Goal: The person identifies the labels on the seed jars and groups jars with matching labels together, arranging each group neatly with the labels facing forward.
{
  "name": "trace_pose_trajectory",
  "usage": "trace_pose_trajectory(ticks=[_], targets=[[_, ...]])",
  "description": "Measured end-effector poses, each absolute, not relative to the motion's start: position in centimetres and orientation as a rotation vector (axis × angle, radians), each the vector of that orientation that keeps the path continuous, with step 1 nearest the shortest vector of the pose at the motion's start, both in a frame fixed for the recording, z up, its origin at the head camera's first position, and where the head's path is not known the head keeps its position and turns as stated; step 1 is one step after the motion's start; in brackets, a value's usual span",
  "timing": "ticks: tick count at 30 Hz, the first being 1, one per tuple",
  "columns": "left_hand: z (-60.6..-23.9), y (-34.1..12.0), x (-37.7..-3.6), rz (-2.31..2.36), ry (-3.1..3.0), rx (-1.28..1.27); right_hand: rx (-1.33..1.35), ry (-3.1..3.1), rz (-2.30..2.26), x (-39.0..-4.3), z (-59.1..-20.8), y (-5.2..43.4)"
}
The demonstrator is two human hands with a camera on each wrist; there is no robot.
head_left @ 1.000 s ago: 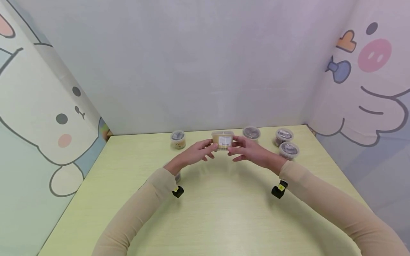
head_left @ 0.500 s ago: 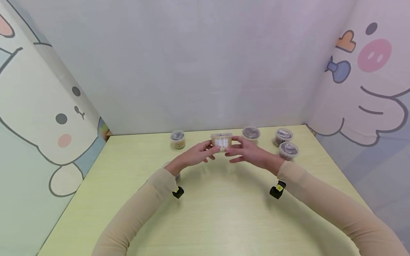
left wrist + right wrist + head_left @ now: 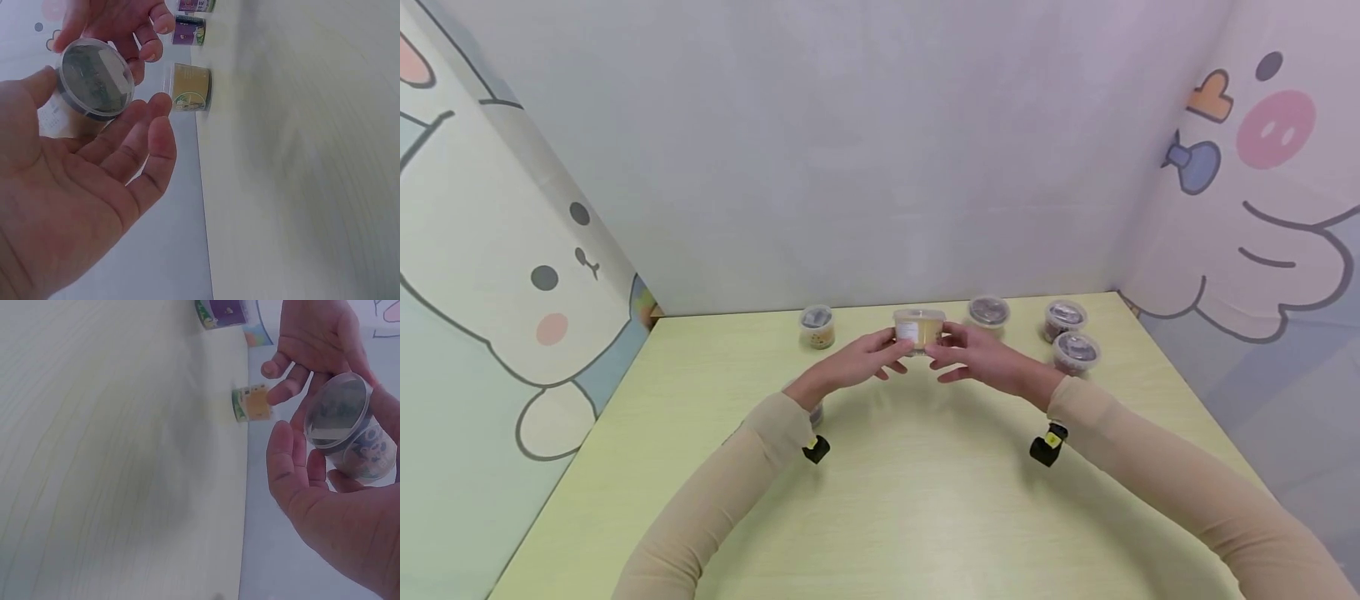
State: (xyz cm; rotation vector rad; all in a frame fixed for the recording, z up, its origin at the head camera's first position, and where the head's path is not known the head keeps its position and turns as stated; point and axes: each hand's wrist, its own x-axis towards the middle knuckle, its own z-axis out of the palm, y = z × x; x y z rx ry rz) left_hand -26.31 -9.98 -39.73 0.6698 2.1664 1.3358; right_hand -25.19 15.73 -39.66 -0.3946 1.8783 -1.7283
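Note:
A small round lidded plastic tub (image 3: 919, 321) with a yellowish wrap and a white label is held up off the table, upright. My left hand (image 3: 859, 360) pinches its left side between thumb and fingers. From the right, my right hand (image 3: 988, 358) holds the other side, thumb toward me. In the left wrist view the tub's clear lid (image 3: 97, 78) has a dark patch and a pale strip beneath it. A printed drawing shows on the tub wall (image 3: 369, 453) in the right wrist view.
A similar tub (image 3: 817, 327) stands at the back left, and another (image 3: 988, 312) at the back, right of the hands. Two more tubs, the rear one (image 3: 1064, 320) and the front one (image 3: 1077, 352), stand at right. My left wrist partly hides a tub (image 3: 817, 413).
The tub has been turned between my hands: its white label has shifted from right to left and more yellow wrap shows. Both hands stay nearly in place; my right hand has moved slightly left.

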Motion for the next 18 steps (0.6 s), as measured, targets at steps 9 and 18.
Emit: trace_pose_trajectory(ticks=[9, 18], targets=[[-39.83, -10.36, -26.38, 1.364, 2.088, 0.670, -0.354, 1.775, -1.788, -25.42, -39.79, 15.90], [-39.93, -10.61, -26.24, 1.341, 2.116, 0.653, -0.299, 1.787, -1.791, -25.47, -39.95, 15.64]])
